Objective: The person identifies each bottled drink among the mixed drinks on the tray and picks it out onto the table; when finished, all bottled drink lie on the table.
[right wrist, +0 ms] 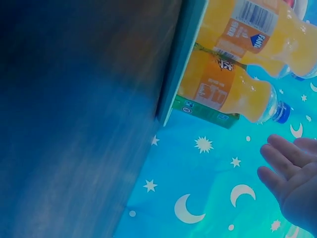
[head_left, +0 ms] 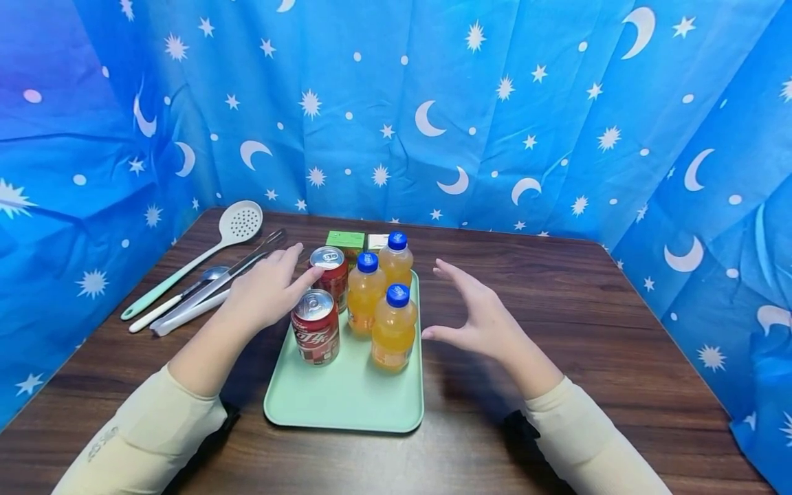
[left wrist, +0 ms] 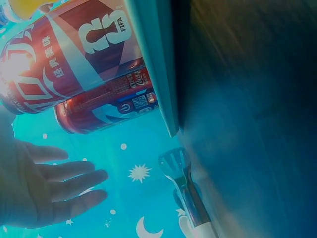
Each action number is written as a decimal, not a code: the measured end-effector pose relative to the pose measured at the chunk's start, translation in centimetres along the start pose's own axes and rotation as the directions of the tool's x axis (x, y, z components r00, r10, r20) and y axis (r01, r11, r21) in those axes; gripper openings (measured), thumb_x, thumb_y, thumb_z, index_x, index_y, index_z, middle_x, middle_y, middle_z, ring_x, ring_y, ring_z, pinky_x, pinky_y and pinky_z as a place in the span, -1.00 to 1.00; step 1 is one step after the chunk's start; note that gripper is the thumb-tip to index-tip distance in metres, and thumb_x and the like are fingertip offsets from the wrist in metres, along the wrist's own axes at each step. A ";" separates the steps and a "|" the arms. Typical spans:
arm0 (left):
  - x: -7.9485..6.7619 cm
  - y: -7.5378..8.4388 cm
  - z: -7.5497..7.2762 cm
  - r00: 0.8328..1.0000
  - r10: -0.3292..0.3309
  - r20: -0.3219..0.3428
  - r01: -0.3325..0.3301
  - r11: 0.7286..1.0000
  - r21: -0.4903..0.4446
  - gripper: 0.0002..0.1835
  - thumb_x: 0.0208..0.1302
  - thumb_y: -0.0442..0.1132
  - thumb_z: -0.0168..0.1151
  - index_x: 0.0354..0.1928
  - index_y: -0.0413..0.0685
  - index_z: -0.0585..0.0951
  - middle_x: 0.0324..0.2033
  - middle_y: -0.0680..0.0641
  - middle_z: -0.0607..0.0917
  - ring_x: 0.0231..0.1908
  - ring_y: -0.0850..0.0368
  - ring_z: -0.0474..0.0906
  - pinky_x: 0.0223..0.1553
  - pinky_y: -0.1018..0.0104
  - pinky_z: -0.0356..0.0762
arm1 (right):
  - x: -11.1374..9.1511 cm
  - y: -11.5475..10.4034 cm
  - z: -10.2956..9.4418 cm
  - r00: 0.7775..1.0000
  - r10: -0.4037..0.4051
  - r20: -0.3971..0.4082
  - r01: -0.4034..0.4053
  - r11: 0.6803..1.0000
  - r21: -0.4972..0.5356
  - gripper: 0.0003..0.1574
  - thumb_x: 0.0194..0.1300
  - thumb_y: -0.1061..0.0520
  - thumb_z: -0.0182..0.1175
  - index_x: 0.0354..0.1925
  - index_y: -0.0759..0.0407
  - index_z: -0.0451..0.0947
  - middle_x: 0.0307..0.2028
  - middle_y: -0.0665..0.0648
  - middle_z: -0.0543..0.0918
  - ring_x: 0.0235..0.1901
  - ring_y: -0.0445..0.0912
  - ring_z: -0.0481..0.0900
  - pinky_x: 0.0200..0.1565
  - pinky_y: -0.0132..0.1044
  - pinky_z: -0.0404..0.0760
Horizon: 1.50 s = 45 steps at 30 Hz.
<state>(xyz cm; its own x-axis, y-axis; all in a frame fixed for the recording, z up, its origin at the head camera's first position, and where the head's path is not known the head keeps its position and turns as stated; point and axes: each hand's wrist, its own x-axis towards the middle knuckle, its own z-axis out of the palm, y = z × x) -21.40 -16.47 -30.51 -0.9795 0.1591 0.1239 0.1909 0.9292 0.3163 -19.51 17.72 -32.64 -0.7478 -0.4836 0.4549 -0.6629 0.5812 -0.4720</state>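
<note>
My left hand hovers at the left of a green tray, fingers extended, its thumb overlapping the rear cola can in the head view. Two red cola cans stand on the tray's left half, a front can and a rear can. Three orange soda bottles with blue caps fill the right half: a front bottle, a middle bottle and a back bottle. To the right of the tray, my right hand is spread with thumb and fingers apart, holding nothing.
Left of the tray lie a slotted skimmer with a mint handle, metal tongs and a spoon. A green box and a white box sit behind the cans and bottles. A blue star-patterned curtain surrounds the dark wooden table.
</note>
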 end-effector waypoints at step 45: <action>1.3 -2.8 1.3 0.959 -0.091 0.267 0.176 0.932 -0.317 -0.67 0.36 -0.28 -0.06 -0.03 -0.48 0.36 -0.37 -0.29 0.54 -0.41 -0.06 0.58 -0.52 0.22 0.70 | 0.0 -0.4 1.6 0.996 0.030 0.082 -0.045 0.980 0.194 0.12 -0.10 -0.14 0.49 0.33 0.05 0.17 0.20 0.11 0.44 0.18 -0.15 0.38 0.20 -0.11 0.43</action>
<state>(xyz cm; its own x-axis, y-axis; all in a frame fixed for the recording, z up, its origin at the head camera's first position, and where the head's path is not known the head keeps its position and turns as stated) -23.27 -18.39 -32.48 -0.9744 0.1572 -0.1608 0.0259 0.7886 0.6144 -19.34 16.48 -33.67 -0.7678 -0.5181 0.3770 -0.6226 0.4644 -0.6298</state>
